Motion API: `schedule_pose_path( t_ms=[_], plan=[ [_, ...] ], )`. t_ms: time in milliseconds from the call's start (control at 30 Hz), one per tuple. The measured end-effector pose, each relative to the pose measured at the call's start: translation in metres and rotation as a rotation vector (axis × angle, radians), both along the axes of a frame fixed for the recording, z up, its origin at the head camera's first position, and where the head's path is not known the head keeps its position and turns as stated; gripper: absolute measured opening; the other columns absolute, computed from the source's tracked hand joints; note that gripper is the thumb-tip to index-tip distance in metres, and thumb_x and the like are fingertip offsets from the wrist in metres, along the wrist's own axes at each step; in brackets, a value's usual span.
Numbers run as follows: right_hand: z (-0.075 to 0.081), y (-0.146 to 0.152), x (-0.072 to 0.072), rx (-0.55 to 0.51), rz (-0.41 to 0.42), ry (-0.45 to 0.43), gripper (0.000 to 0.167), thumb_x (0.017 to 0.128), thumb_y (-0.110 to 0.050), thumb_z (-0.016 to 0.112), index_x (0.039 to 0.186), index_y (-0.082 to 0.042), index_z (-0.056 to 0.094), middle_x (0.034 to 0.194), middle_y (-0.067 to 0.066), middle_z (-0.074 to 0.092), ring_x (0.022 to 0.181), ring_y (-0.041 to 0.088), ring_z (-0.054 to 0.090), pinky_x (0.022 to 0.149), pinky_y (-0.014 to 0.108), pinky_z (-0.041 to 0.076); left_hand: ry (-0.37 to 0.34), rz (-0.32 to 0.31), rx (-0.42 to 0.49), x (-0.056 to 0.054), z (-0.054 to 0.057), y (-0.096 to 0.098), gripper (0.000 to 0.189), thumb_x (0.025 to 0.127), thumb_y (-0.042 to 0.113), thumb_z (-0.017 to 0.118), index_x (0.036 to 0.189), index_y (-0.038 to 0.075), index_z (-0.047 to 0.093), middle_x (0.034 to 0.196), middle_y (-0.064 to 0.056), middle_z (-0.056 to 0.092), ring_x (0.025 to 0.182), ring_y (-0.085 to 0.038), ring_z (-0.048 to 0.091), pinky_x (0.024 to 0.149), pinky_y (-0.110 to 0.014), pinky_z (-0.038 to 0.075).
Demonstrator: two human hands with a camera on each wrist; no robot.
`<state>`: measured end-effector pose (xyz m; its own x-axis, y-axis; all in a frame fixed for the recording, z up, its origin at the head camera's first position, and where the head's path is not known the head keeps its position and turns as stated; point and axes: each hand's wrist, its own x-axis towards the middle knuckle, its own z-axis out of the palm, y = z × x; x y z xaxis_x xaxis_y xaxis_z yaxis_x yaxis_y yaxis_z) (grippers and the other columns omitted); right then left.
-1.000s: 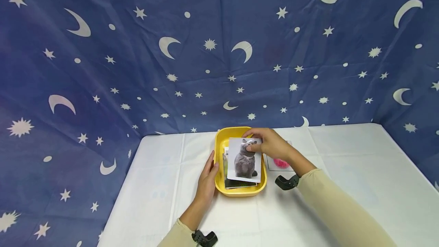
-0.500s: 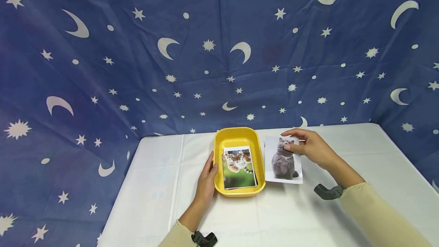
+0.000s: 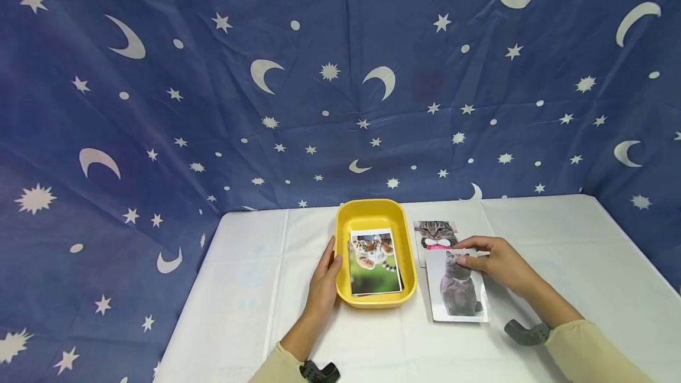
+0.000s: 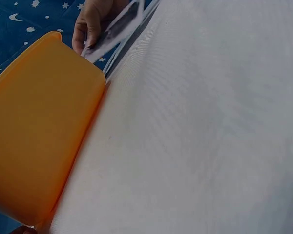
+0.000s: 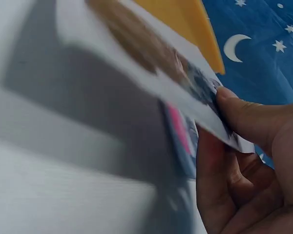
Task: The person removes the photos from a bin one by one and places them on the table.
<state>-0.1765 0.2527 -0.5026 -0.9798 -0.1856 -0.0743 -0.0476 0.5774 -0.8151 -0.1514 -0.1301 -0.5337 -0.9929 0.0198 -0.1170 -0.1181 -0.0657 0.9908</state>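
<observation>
A photo card of a grey cat is pinched at its top edge between the thumb and fingers of my right hand. In the right wrist view this card tilts above the white tabletop. It partly covers a tabby cat card lying right of the yellow tray. Inside the tray a tiger cub card tops a small pile of cards. My left hand rests along the tray's left side with fingers extended. Only a bit of that hand shows in the left wrist view, beside the tray wall.
A white cloth covers the table. Behind it hangs a blue curtain with white moons and stars. The tray stands near the table's far edge.
My right hand has lifted the grey cat card out of the tray and carried it right, then towards me. The tiger cub card is now uncovered. My left hand stays at the tray.
</observation>
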Motion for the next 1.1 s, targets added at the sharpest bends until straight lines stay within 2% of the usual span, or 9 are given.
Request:
schedule_pose_path(
  t_ms=[33,67,133,233,300,433,633,867,1100],
  plan=[
    [-0.003,-0.002,0.002,0.027,-0.001,0.012,0.035,0.085,-0.039,0.082,0.115,-0.021,0.077,0.127,0.007,0.070,0.113,0.022,0.060,0.083,0.030,0.054,-0.001,0.001,-0.004,0.001,0.000,0.000,0.055,0.109,0.029,0.048,0.161,0.032,0.032,0.170,0.005,0.024,0.157,-0.020,0.020,0.128,-0.042,0.023],
    [-0.005,-0.003,0.003,0.053,-0.004,0.021,0.034,0.085,-0.040,0.083,0.114,-0.022,0.077,0.120,0.006,0.071,0.109,0.023,0.060,0.082,0.030,0.052,-0.005,0.001,-0.003,0.001,0.000,0.000,0.055,0.109,0.029,0.048,0.161,0.032,0.032,0.170,0.005,0.024,0.157,-0.020,0.021,0.127,-0.042,0.023],
    [-0.008,-0.006,0.006,0.096,-0.013,0.044,0.033,0.083,-0.040,0.084,0.110,-0.023,0.076,0.098,0.004,0.070,0.094,0.018,0.061,0.074,0.028,0.048,-0.006,0.003,-0.009,0.001,0.000,0.000,0.055,0.109,0.030,0.048,0.161,0.032,0.032,0.170,0.006,0.024,0.157,-0.020,0.021,0.127,-0.041,0.023],
    [-0.012,-0.008,0.010,0.145,-0.016,0.084,0.029,0.082,-0.038,0.085,0.105,-0.023,0.076,0.072,-0.002,0.055,0.069,0.011,0.050,0.058,0.026,0.040,-0.003,0.000,-0.010,0.001,0.001,0.001,0.055,0.109,0.030,0.047,0.162,0.031,0.031,0.170,0.005,0.024,0.157,-0.020,0.021,0.127,-0.042,0.023],
    [-0.013,-0.009,0.013,0.158,-0.016,0.107,0.027,0.081,-0.034,0.087,0.103,-0.022,0.076,0.065,-0.004,0.047,0.060,0.008,0.042,0.052,0.026,0.036,-0.005,-0.003,-0.004,0.001,0.002,0.001,0.055,0.109,0.030,0.047,0.161,0.032,0.031,0.170,0.005,0.024,0.157,-0.020,0.021,0.127,-0.041,0.023],
    [-0.014,-0.010,0.017,0.181,-0.011,0.159,0.025,0.079,-0.032,0.088,0.099,-0.022,0.078,0.063,-0.007,0.047,0.059,0.005,0.040,0.051,0.024,0.034,-0.008,-0.003,0.005,0.000,0.003,0.002,0.054,0.109,0.030,0.048,0.161,0.034,0.032,0.169,0.006,0.024,0.157,-0.019,0.021,0.127,-0.041,0.023],
    [-0.018,-0.012,0.021,0.214,-0.013,0.187,0.020,0.080,-0.028,0.088,0.096,-0.022,0.077,0.061,-0.008,0.049,0.056,0.004,0.041,0.051,0.023,0.036,-0.002,0.002,-0.010,0.001,0.002,0.001,0.055,0.109,0.031,0.048,0.161,0.031,0.032,0.170,0.002,0.024,0.157,-0.022,0.021,0.128,-0.044,0.022],
    [-0.019,-0.012,0.019,0.269,-0.024,0.273,0.021,0.076,-0.025,0.091,0.092,-0.023,0.077,0.064,-0.011,0.057,0.058,0.002,0.046,0.053,0.022,0.038,-0.008,0.000,0.001,0.000,0.002,0.000,0.055,0.109,0.030,0.048,0.161,0.033,0.032,0.170,0.005,0.023,0.158,-0.019,0.019,0.128,-0.042,0.022],
    [-0.015,-0.005,0.016,0.255,-0.051,0.246,0.016,0.083,-0.031,0.086,0.092,-0.021,0.077,0.078,-0.012,0.071,0.066,-0.002,0.058,0.061,0.022,0.048,-0.003,-0.002,0.015,0.000,0.002,0.000,0.056,0.109,0.028,0.047,0.162,0.030,0.030,0.170,0.004,0.023,0.158,-0.020,0.019,0.128,-0.042,0.022]
  ],
)
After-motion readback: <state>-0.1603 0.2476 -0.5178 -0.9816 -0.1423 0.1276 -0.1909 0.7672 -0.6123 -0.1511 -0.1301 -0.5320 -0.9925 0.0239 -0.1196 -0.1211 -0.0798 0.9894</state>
